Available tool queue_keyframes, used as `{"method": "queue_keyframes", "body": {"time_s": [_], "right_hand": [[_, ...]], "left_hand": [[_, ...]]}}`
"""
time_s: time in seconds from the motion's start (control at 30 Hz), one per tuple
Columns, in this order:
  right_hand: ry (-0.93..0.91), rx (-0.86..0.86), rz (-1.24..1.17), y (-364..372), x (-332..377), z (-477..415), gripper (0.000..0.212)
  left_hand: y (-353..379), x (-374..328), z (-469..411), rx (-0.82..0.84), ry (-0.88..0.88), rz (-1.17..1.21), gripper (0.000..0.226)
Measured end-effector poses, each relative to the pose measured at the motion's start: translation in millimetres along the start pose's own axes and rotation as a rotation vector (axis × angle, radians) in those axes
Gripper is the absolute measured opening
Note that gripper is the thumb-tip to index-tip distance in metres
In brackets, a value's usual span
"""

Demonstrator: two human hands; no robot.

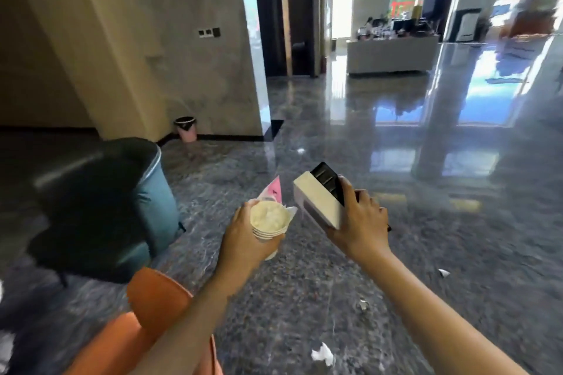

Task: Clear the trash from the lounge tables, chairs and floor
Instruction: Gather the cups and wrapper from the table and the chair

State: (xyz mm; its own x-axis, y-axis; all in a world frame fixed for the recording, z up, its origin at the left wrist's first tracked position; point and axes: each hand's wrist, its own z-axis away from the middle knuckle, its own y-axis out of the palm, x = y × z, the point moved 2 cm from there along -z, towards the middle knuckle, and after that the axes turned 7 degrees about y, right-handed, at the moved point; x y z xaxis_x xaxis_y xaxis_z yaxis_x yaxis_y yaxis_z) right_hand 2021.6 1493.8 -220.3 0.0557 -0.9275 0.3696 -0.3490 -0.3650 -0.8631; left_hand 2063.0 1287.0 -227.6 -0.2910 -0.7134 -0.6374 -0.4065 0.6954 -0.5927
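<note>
My left hand grips a stack of white paper cups with crumpled tissue inside, and a pink and white wrapper sticks up behind the cups. My right hand holds a white box together with a black box. Both hands are held out in front of me above the dark marble floor. Crumpled white paper scraps lie on the floor: one low in view, a small one near my right forearm, one to the right, one farther ahead.
A pink waste bin with a black liner stands against the grey pillar at the left. A dark teal armchair is at my left and an orange chair below. A white counter stands far back right.
</note>
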Motion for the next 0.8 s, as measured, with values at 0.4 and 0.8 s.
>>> {"method": "queue_keyframes", "body": {"time_s": [0.4, 0.8], "right_hand": [[-0.224, 0.092, -0.041, 155, 85, -284, 0.101], [-0.311, 0.132, -0.181, 346, 167, -577, 0.096]], "left_hand": [[55, 162, -240, -0.185, -0.129, -0.091, 0.069], [119, 342, -509, -0.315, -0.232, -0.137, 0.066]]}}
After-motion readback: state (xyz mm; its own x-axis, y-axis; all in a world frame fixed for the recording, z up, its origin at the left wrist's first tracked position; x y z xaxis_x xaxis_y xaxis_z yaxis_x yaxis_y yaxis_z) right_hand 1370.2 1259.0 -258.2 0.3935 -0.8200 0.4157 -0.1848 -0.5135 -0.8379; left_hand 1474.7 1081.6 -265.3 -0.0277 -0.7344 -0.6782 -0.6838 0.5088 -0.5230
